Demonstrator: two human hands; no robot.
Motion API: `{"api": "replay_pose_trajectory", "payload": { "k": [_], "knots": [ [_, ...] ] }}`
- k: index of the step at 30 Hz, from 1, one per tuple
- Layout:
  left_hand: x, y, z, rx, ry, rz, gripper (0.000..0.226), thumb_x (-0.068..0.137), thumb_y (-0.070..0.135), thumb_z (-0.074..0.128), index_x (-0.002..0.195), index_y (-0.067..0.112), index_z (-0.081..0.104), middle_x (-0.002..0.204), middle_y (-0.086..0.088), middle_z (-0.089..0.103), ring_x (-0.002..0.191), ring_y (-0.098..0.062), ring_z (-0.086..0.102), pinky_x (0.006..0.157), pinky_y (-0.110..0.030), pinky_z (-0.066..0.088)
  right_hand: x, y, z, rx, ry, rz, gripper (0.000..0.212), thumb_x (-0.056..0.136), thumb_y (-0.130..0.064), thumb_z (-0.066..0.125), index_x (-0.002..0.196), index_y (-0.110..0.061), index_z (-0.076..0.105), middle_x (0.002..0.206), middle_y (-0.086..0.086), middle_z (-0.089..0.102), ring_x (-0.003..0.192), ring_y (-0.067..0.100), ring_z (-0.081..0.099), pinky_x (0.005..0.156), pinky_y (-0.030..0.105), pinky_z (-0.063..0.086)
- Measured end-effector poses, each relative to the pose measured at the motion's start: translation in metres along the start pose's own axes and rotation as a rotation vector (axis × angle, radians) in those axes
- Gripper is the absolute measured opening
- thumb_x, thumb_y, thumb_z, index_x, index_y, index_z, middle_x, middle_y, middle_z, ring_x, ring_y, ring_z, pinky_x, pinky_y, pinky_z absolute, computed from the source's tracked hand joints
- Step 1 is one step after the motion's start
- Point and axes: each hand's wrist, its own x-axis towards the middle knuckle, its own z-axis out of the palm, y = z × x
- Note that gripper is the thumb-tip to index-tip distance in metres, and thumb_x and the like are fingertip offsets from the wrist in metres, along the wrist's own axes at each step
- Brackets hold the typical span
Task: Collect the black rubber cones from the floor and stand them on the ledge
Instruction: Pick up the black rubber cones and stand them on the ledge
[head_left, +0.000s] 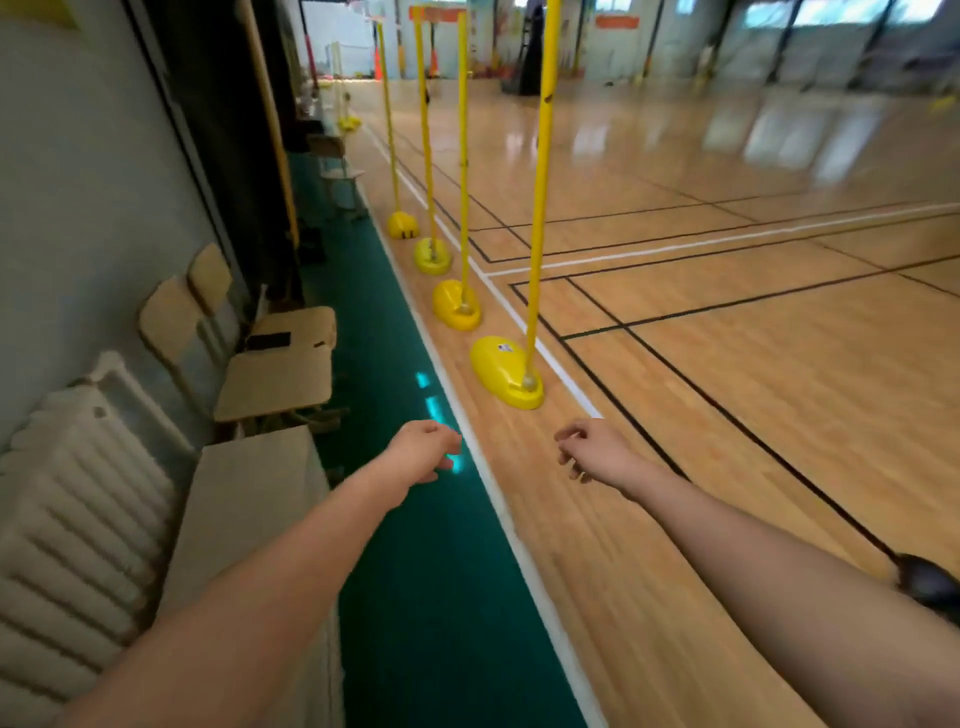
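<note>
left hand (426, 449) and right hand (592, 449) empty, fingers (569, 436) loosely curled, grasping nothing. dark cone-like thing (927, 582) on floor (727, 415) well behind right fingers. no ledge in view, task looks barely started.

We see one black cone-like lump (930, 579) lying on the wood floor (727, 415), far right, blurred, partly hidden.

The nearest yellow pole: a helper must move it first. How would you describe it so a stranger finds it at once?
A row of yellow poles stands along the left edge of the wooden floor, beside the green strip. Yours is the pole closest to the camera; only its base shows a white sticker.
</note>
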Motion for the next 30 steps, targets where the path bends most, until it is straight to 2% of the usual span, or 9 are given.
{"api": "replay_pose_trajectory", "payload": {
  "k": [5, 8, 11, 14, 15, 18, 21, 23, 30],
  "knots": [
    [0.041, 0.058, 0.134, 0.047, -0.208, 0.039, 0.024, 0.095, 0.024, 0.052, 0.112, 0.009, 0.060, 0.106, -0.005, 0.065, 0.087, -0.018, 0.059, 0.068, -0.026, 0.043, -0.003, 0.105, -0.116, 0.045, 0.203, 0.207, 0.018, 0.092, -0.010, 0.045, 0.099, -0.016, 0.060, 0.081, 0.006, 0.065, 0.057, 0.018, 0.059, 0.056, 0.028, 0.048],
    [0.054, 0.085, 0.221, 0.083, -0.320, 0.072, 0.021, 0.094, 0.026, 0.054, 0.109, 0.013, 0.060, 0.103, -0.002, 0.066, 0.087, -0.016, 0.061, 0.071, -0.028, 0.044, -0.023, 0.172, -0.177, 0.108, 0.353, 0.325, 0.016, 0.096, -0.012, 0.045, 0.095, -0.016, 0.060, 0.080, 0.007, 0.063, 0.064, 0.021, 0.061, 0.063, 0.035, 0.049],
    [0.057, 0.108, 0.305, 0.131, -0.410, 0.136, 0.019, 0.095, 0.028, 0.052, 0.104, 0.014, 0.062, 0.102, 0.000, 0.068, 0.087, -0.013, 0.064, 0.069, -0.027, 0.047, -0.057, 0.239, -0.224, 0.144, 0.506, 0.459, 0.025, 0.096, -0.016, 0.045, 0.098, -0.004, 0.067, 0.089, 0.010, 0.063, 0.075, 0.029, 0.064, 0.074, 0.042, 0.052],
    [0.046, 0.125, 0.372, 0.181, -0.530, 0.147, 0.019, 0.097, 0.026, 0.047, 0.100, 0.017, 0.063, 0.102, 0.000, 0.069, 0.089, -0.013, 0.065, 0.068, -0.027, 0.048, -0.096, 0.289, -0.253, 0.224, 0.589, 0.613, 0.031, 0.099, -0.017, 0.044, 0.110, 0.002, 0.065, 0.086, 0.008, 0.060, 0.075, 0.026, 0.060, 0.070, 0.037, 0.049],
    [0.044, 0.129, 0.389, 0.195, -0.564, 0.150, 0.019, 0.098, 0.025, 0.046, 0.101, 0.016, 0.063, 0.102, -0.001, 0.069, 0.087, -0.013, 0.066, 0.068, -0.027, 0.049, -0.105, 0.299, -0.259, 0.260, 0.608, 0.657, 0.030, 0.099, -0.017, 0.043, 0.113, 0.001, 0.063, 0.087, 0.010, 0.061, 0.077, 0.026, 0.060, 0.071, 0.036, 0.049],
    [0.036, 0.141, 0.434, 0.247, -0.671, 0.145, 0.021, 0.099, 0.024, 0.044, 0.108, 0.014, 0.061, 0.099, -0.003, 0.069, 0.080, -0.014, 0.065, 0.068, -0.027, 0.049, -0.129, 0.323, -0.276, 0.371, 0.655, 0.738, 0.029, 0.100, -0.012, 0.039, 0.120, -0.001, 0.058, 0.113, 0.018, 0.060, 0.083, 0.027, 0.059, 0.072, 0.035, 0.048],
    [0.038, 0.154, 0.473, 0.302, -0.758, 0.129, 0.023, 0.101, 0.024, 0.041, 0.110, 0.013, 0.060, 0.102, -0.005, 0.068, 0.085, -0.019, 0.064, 0.075, -0.031, 0.049, -0.140, 0.337, -0.289, 0.440, 0.705, 0.760, 0.028, 0.098, -0.002, 0.039, 0.114, 0.003, 0.061, 0.108, 0.017, 0.058, 0.074, 0.024, 0.056, 0.062, 0.028, 0.044],
    [0.043, 0.166, 0.497, 0.312, -0.803, 0.128, 0.023, 0.101, 0.023, 0.042, 0.111, 0.013, 0.059, 0.102, -0.006, 0.068, 0.083, -0.018, 0.064, 0.072, -0.030, 0.048, -0.140, 0.345, -0.301, 0.489, 0.762, 0.761, 0.027, 0.098, 0.001, 0.039, 0.109, 0.007, 0.062, 0.105, 0.019, 0.058, 0.069, 0.024, 0.052, 0.059, 0.028, 0.040],
    [0.091, 0.223, 0.557, 0.309, -0.917, 0.257, 0.021, 0.100, 0.023, 0.042, 0.099, 0.017, 0.062, 0.097, -0.003, 0.068, 0.081, -0.018, 0.063, 0.083, -0.033, 0.047, -0.086, 0.355, -0.353, 0.574, 0.940, 0.750, 0.026, 0.098, -0.005, 0.042, 0.104, 0.004, 0.066, 0.107, 0.018, 0.061, 0.070, 0.024, 0.056, 0.066, 0.033, 0.046]
  ]
}}
